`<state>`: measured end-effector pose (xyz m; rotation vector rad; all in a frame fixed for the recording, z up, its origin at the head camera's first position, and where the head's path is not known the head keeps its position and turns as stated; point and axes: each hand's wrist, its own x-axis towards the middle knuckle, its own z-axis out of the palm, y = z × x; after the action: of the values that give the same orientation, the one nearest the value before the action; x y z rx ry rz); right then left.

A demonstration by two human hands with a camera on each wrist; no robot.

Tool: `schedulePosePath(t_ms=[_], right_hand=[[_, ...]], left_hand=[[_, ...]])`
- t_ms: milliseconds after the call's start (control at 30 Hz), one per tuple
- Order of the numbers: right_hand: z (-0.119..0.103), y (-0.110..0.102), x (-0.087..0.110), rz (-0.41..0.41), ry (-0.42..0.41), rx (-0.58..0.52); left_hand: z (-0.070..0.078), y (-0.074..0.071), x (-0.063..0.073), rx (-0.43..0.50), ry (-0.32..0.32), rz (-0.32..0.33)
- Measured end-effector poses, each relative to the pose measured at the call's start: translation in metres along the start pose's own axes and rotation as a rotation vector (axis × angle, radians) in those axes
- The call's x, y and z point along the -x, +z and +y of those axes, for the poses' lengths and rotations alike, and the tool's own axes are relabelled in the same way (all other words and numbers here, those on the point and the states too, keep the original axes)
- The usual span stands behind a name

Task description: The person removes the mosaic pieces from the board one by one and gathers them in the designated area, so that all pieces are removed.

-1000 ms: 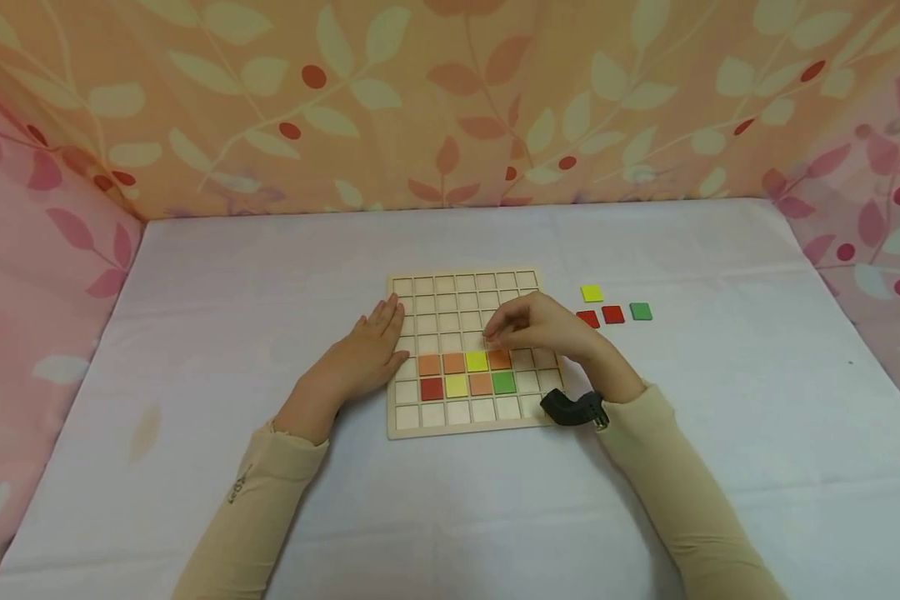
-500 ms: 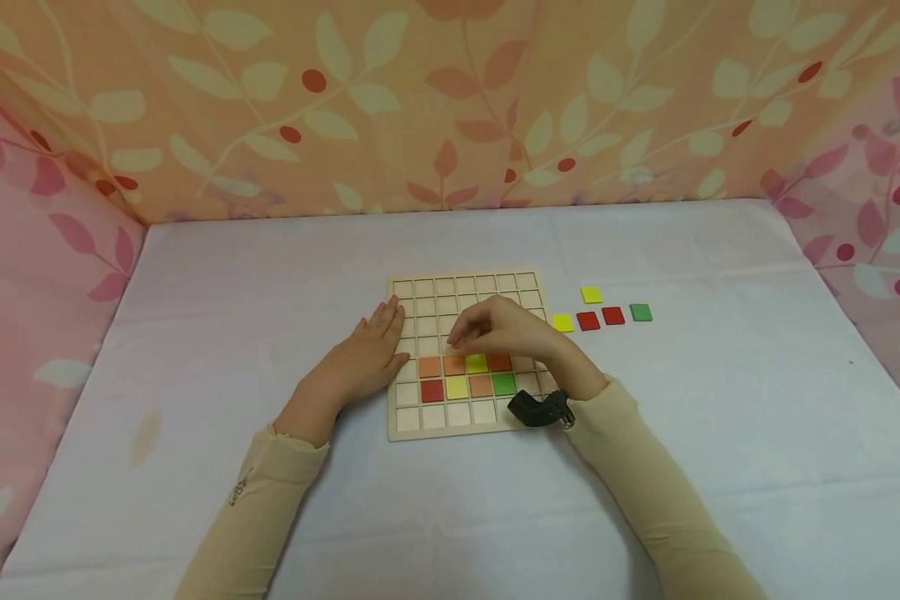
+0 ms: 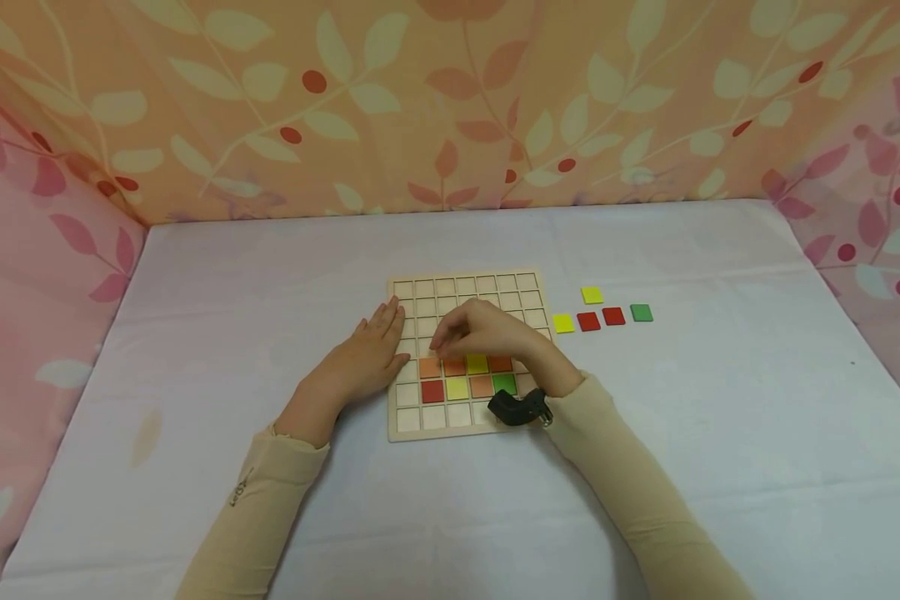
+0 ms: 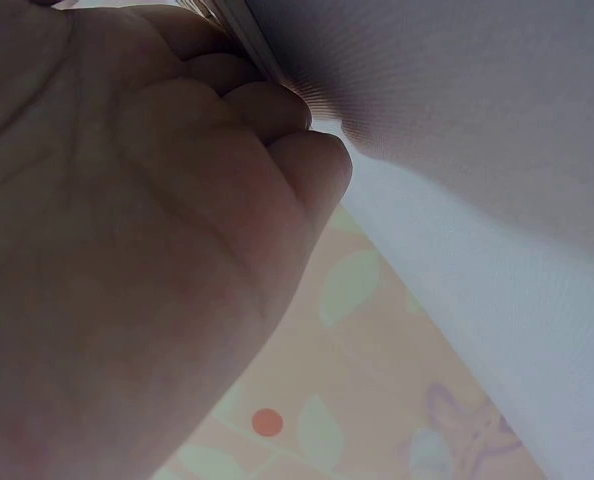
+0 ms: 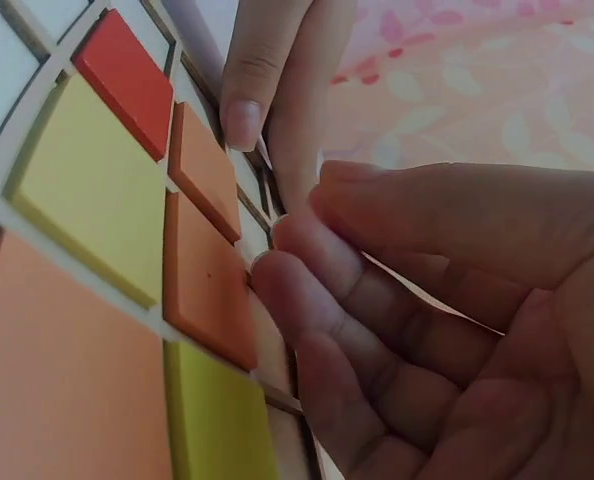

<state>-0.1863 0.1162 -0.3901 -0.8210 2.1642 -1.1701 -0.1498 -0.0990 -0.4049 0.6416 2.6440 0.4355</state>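
A pale wooden grid board [image 3: 420, 433] lies on the table, with two rows of coloured square tiles in its cells. An orange tile [image 3: 429, 367] and a red tile [image 3: 432, 391] sit at the left of these rows. My left hand [image 3: 363, 358] rests flat along the board's left edge, fingers straight. Over the board hovers my right hand [image 3: 483, 329], its fingers bent and thumb close to the fingertips. In the right wrist view, the right hand [image 5: 407, 300] is beside orange tiles [image 5: 207, 280]; no tile shows between its fingertips, though part of the pinch is hidden.
Right of the board lie loose tiles: two yellow [image 3: 592, 295], two red [image 3: 613, 316] and one green [image 3: 641, 312]. A black curved device [image 3: 521, 408] is on the right wrist. White cloth [image 3: 720, 417] covers the table, with patterned curtains [image 3: 450, 108] around it.
My right hand has moved left across the board, from above the tile rows' right end to above their left end. A yellow loose tile has come into sight. The left hand keeps its place.
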Motion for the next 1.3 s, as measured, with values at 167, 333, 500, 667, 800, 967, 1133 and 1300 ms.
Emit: schedulePosePath(t_ms=[167, 333, 500, 667, 800, 967, 1133, 1300], right_hand=[[0.0032, 0.0018, -0.0034, -0.016, 0.012, 0.016], [0.0032, 0.0037, -0.0048, -0.021, 0.010, 0.039], [0.0029, 0.0061, -0.0061, -0.030, 0.034, 0.063], [0.0038, 0.0076, -0.0062, -0.040, 0.025, 0.065], [0.0042, 0.0082, -0.0061, -0.045, 0.031, 0.049], [0.0048, 0.0083, -0.0069, -0.040, 0.015, 0.051], [0.0043, 0.0080, -0.0075, -0.034, -0.018, 0.060], [0.0031, 0.0082, -0.0081, -0.028, -0.043, 0.065]], left_hand=[[0.0004, -0.0003, 0.0002, -0.006, 0.007, -0.001], [0.0008, -0.0005, -0.0001, -0.006, 0.004, -0.006], [0.0006, -0.0004, -0.0003, -0.012, 0.003, -0.006], [0.0008, -0.0011, -0.0002, -0.014, 0.002, -0.009], [0.0004, -0.0014, -0.0001, -0.021, 0.004, -0.009], [0.0012, -0.0016, 0.0003, -0.021, 0.006, -0.010], [-0.0004, 0.0001, 0.0002, -0.019, 0.008, -0.007], [-0.0005, -0.0005, 0.0007, -0.014, 0.012, -0.001]])
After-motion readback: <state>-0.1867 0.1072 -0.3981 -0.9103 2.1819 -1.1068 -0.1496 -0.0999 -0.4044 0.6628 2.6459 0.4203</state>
